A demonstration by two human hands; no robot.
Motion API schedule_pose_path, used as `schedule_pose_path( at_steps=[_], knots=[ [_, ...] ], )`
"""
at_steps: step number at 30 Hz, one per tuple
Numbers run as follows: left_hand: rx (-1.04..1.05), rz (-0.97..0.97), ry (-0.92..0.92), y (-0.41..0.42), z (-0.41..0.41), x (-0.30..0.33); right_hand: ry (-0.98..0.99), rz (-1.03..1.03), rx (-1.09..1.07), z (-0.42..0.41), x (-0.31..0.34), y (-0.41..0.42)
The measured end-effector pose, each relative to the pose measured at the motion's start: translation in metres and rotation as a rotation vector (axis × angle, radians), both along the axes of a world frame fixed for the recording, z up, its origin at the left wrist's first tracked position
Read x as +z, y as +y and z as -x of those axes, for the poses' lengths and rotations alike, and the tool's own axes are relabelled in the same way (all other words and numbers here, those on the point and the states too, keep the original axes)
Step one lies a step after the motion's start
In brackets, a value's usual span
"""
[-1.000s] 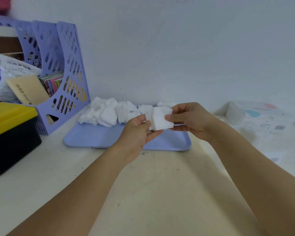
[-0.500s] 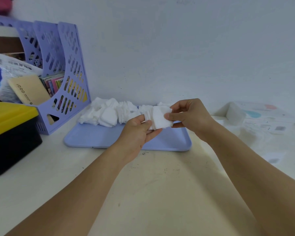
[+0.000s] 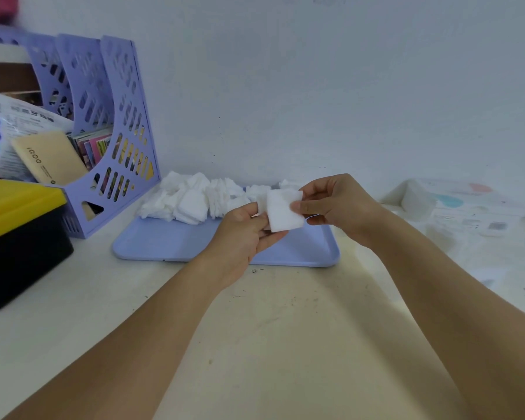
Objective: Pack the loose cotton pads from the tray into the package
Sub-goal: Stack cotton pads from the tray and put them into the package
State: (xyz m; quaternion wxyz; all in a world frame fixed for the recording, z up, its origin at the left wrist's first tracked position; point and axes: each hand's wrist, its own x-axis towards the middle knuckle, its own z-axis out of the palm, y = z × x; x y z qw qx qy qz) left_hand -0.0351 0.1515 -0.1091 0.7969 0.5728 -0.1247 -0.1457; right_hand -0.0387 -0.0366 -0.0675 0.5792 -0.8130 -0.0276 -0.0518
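Note:
A small stack of white square cotton pads [image 3: 282,212] is held above the lavender tray [image 3: 176,244]. My left hand [image 3: 246,234] grips the stack from the left and below. My right hand [image 3: 337,204] pinches its right edge with thumb and fingers. Many more loose pads [image 3: 194,198] lie heaped along the tray's far side. The clear printed package [image 3: 455,207] lies flat on the table to the right, with a few white pads inside its near end [image 3: 415,201].
A lavender file rack [image 3: 109,140] with booklets stands at the left against the wall. A black box with a yellow lid [image 3: 15,234] sits at the left edge. The cream table [image 3: 270,344] stretches in front of the tray.
Both hands have kept hold of the pad stack over the tray; the stack has shifted slightly and now faces the camera more squarely.

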Motion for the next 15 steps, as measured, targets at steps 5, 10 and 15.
schedule_pose_path(
  at_steps=[5, 10, 15],
  knots=[
    [-0.002, 0.006, 0.001, 0.0, 0.0003, 0.0008, 0.01, -0.003, -0.012, 0.0002, -0.0012, 0.0],
    [0.033, 0.026, 0.018, -0.0001, -0.0021, -0.0008, 0.0, 0.008, -0.033, 0.0012, -0.0004, 0.0012],
    [0.041, 0.024, 0.015, 0.0005, -0.0033, -0.0031, -0.157, 0.041, -0.169, 0.0005, -0.0002, 0.0058]
  ],
)
